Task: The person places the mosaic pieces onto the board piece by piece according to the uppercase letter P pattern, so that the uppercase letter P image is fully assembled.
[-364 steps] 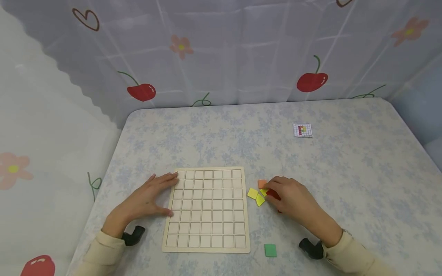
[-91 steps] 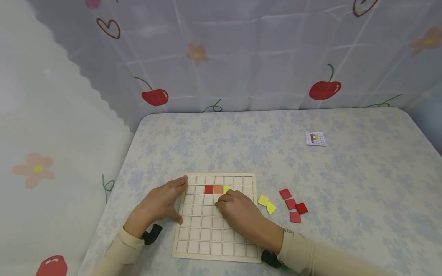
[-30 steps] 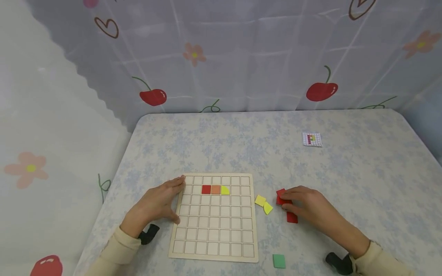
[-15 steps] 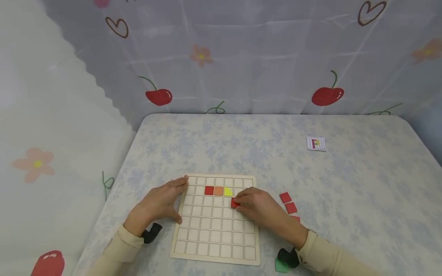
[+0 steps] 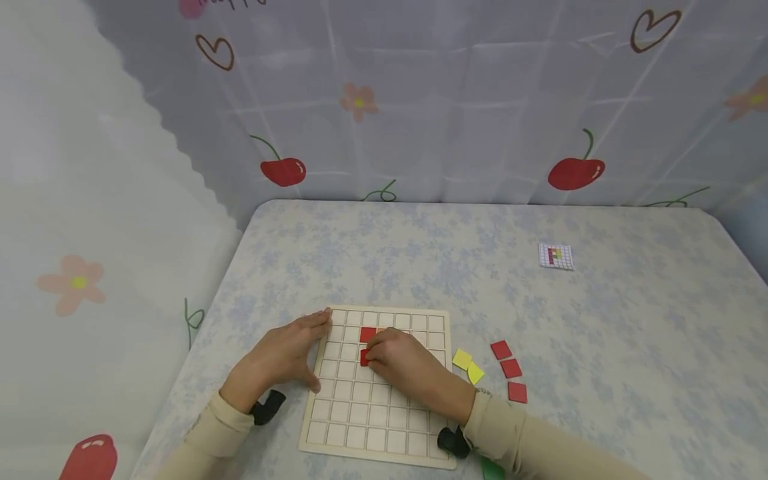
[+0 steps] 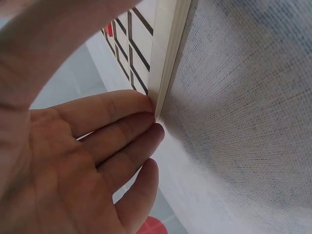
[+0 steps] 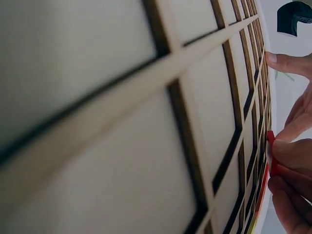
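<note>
In the head view a wooden grid board (image 5: 339, 437) lies on the table. My left hand (image 5: 279, 353) rests along its left edge, fingers and thumb spread; the left wrist view has the fingertips of that hand (image 6: 97, 156) against the board's edge (image 6: 168, 53). Over the upper part of the grid, my right hand (image 5: 414, 370) pinches a red square tile (image 5: 364, 358), just below another red tile (image 5: 368, 335) that sits in a cell. The right wrist view has the pinched tile (image 7: 272, 153) tilted between thumb and fingers. An orange tile is mostly covered by the right hand.
Right of the board lie a yellow square (image 5: 462, 359), a yellow rounded piece (image 5: 475, 373) and three red tiles (image 5: 511, 368). A green tile (image 5: 492, 469) is partly under the right sleeve. A small card with a coloured grid pattern (image 5: 556, 257) lies farther back.
Since a second ago, my right hand has picked a red tile from the loose ones and carried it left over the board. My left hand has stayed at the board's edge.
</note>
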A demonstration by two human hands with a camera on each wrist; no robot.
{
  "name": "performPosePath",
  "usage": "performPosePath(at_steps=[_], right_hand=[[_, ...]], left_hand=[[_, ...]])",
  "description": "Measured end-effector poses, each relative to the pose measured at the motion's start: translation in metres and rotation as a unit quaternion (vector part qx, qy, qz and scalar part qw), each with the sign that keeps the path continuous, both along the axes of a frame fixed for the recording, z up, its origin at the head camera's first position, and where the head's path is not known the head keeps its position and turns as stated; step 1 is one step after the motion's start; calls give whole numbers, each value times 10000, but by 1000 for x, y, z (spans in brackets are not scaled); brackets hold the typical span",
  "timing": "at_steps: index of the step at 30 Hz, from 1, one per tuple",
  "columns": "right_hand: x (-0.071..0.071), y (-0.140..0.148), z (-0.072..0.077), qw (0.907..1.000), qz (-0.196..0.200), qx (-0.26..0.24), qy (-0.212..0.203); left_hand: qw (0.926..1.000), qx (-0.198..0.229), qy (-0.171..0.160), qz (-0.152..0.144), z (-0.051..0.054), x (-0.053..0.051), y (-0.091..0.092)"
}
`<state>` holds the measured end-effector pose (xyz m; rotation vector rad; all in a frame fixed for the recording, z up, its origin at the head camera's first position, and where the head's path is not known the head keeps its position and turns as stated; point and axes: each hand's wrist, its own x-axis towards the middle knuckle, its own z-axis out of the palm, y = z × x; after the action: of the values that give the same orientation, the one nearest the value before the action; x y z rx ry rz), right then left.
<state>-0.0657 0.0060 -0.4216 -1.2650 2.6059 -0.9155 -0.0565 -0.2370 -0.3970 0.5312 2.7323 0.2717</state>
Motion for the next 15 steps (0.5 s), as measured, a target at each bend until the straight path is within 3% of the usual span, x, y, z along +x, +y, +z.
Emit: performPosePath(at_steps=[10, 15], right_hand=[[3, -11, -4, 9975, -281, 355, 547], [1, -15, -2, 9966, -384, 385, 611]], left_hand=[[9999, -8, 51, -102, 0, 0, -1], [9999, -5, 58, -104, 1, 0, -1]])
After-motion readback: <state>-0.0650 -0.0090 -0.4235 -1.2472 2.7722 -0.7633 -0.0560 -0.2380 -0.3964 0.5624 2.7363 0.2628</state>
